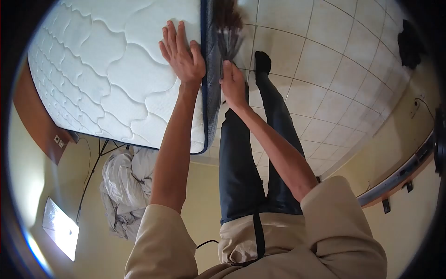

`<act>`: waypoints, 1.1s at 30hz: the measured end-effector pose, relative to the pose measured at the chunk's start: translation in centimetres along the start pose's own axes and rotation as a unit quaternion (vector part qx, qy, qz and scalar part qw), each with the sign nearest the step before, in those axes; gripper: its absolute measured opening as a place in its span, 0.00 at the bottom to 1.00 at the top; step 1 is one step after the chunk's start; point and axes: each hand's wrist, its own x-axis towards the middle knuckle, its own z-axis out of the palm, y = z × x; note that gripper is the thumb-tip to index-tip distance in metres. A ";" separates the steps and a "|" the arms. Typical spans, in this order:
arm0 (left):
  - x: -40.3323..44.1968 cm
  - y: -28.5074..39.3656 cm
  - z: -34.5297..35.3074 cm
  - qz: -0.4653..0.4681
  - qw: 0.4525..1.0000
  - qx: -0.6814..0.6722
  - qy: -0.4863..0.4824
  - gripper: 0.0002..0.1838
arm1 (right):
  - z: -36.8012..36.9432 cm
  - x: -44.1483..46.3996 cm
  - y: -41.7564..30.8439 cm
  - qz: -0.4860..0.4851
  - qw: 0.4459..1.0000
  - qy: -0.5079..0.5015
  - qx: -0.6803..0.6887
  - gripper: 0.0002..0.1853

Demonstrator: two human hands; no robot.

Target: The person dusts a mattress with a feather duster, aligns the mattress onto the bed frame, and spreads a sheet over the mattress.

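My left hand [185,59] lies flat on the white quilted mattress [116,69], its fingers spread near the dark-blue piped edge. Just past that edge, my right hand [234,88] is closed around the handle of what looks like a feather duster [228,35]. Its dark brown head points away from me alongside the mattress's grey side and is blurred. Most of the handle is hidden by my fingers. I cannot tell whether the duster touches the mattress side.
Pale floor tiles [320,69] extend to the right, where a dark cloth-like item [411,44] lies. Crumpled grey bedding [123,186] is at the lower left, near a bright lamp panel [61,228] and a thin black stand [90,179]. A wooden headboard [37,111] borders the mattress.
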 end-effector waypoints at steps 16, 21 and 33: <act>-1.1 -3.5 -3.9 -0.074 0.939 -0.328 0.065 0.34 | -11.1 3.2 -10.0 -0.052 0.940 -0.215 -0.261 0.23; -3.8 -6.1 -4.5 -0.104 0.930 -0.325 0.140 0.31 | -6.6 3.4 -10.0 -0.112 0.915 -0.200 -0.333 0.23; -10.9 -12.4 -10.0 -0.173 0.876 -0.436 0.107 0.32 | -7.0 -3.8 -3.2 -0.069 0.808 -0.397 -0.430 0.28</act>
